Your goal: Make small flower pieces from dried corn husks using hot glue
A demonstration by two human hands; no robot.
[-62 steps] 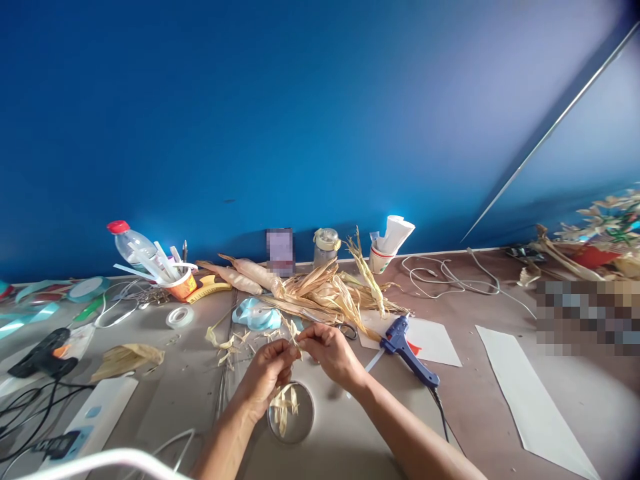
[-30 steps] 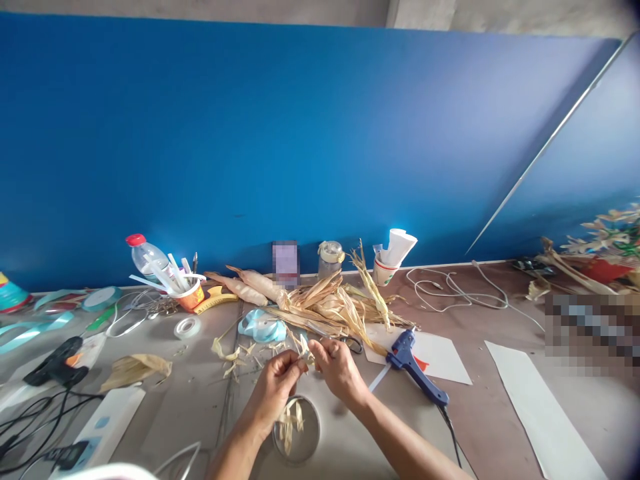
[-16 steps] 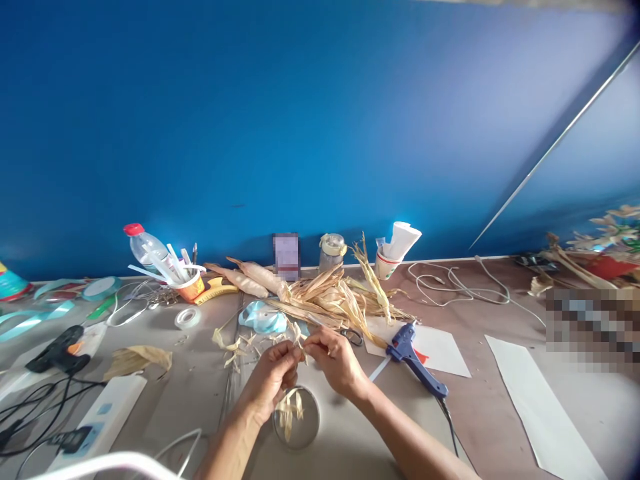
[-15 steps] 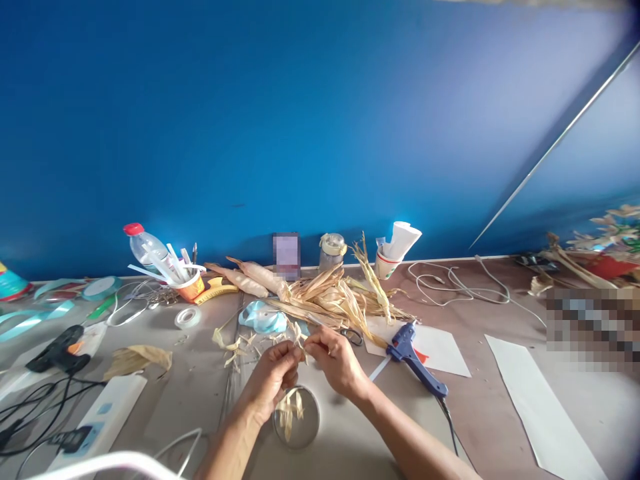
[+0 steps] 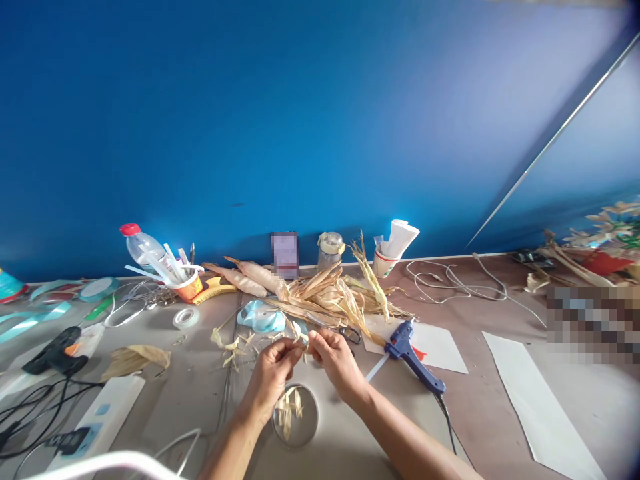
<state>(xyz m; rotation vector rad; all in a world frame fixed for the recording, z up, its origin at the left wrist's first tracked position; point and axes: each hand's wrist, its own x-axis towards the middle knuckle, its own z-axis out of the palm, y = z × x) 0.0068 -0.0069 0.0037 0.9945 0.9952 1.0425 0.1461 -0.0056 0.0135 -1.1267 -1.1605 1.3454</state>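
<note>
Above the cluttered table, left hand and right hand pinch a pale husk piece, right thumb newly tipped upward, seemingly a regrip within ongoing handling

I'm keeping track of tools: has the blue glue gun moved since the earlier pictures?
No. The blue glue gun lies at the same place and angle against the white sheet as before.

Husk strips in a dish
</note>
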